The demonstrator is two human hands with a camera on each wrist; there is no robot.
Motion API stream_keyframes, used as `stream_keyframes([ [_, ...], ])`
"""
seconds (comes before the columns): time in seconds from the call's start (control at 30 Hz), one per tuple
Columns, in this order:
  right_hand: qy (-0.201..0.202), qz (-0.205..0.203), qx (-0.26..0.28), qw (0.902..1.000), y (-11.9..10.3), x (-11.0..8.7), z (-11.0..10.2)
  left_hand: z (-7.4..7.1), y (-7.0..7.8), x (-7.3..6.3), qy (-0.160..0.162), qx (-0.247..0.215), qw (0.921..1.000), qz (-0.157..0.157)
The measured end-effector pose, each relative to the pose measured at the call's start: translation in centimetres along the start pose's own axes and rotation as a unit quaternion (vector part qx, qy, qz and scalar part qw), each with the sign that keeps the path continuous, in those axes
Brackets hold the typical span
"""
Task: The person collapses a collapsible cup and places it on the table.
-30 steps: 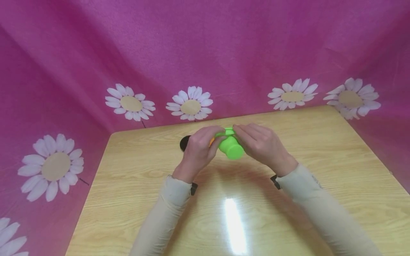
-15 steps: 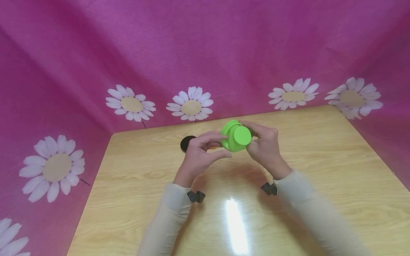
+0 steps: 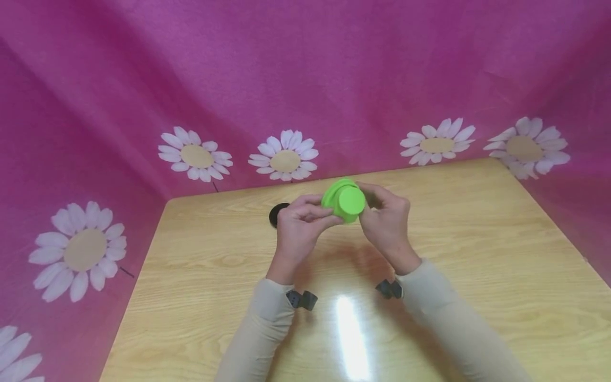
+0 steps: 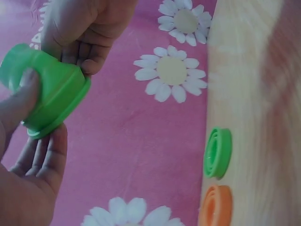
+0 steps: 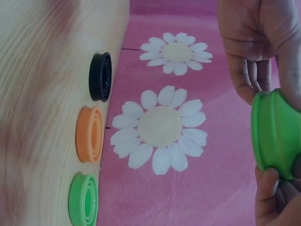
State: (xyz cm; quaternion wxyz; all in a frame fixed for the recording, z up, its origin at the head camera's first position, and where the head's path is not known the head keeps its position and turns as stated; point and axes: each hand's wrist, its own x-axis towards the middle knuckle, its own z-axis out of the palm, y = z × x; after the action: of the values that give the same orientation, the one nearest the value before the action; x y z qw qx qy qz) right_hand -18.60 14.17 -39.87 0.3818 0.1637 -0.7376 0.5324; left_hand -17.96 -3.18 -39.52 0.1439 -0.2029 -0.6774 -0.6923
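Above the table, both hands hold a bright green collapsible cup (image 3: 351, 201), pulled out to its stepped shape, with its round base turned towards the head camera. My left hand (image 3: 300, 228) grips it from the left; in the left wrist view the thumb lies along the cup's side (image 4: 61, 94) and the fingers bend under the wide rim. From the right, my right hand (image 3: 386, 217) pinches it by rim and wall. The right wrist view has the cup (image 5: 277, 134) between the fingers of both hands, its far side hidden.
Flattened ring-shaped cups stand in a row by the table's back edge: a black one (image 5: 100, 76), an orange one (image 5: 89, 135) and a green one (image 5: 83, 200). Behind them hangs a pink cloth (image 3: 334, 79) with printed daisies. The wooden table (image 3: 205, 297) reflects a light.
The green cup has tipped so its base faces the head camera more. My left thumb, off the cup half a second ago, now presses on it. My right hand has shifted left.
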Motion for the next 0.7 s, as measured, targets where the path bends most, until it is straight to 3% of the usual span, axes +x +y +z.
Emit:
stream_keyframes([
  [0.1, -0.001, -0.001, 0.012, 0.9999, -0.2, 0.0, 0.0, 0.0, 0.1, 0.3, 0.023, 0.035, 0.9991, -0.004],
  [0.23, -0.004, 0.036, 0.059, 0.9976, -0.4, 0.1, -0.1, 0.3, 0.2, 0.6, 0.075, 0.049, 0.9957, -0.021],
  [0.33, -0.02, 0.075, 0.12, 0.9898, -0.5, 0.0, -0.3, 0.7, 0.2, 0.8, 0.111, 0.051, 0.9916, -0.043],
  [0.43, -0.061, 0.089, 0.171, 0.9793, -0.5, -0.2, -0.6, 0.9, 0.1, 1.1, 0.136, 0.057, 0.987, -0.062],
  [0.53, -0.089, 0.074, 0.187, 0.9755, -0.4, -0.5, -0.7, 1.0, 0.1, 1.3, 0.151, 0.061, 0.9841, -0.071],
  [0.7, -0.065, 0.027, 0.132, 0.9888, 0.0, -0.5, -0.3, 1.2, 0.1, 1.1, 0.15, 0.065, 0.985, -0.056],
])
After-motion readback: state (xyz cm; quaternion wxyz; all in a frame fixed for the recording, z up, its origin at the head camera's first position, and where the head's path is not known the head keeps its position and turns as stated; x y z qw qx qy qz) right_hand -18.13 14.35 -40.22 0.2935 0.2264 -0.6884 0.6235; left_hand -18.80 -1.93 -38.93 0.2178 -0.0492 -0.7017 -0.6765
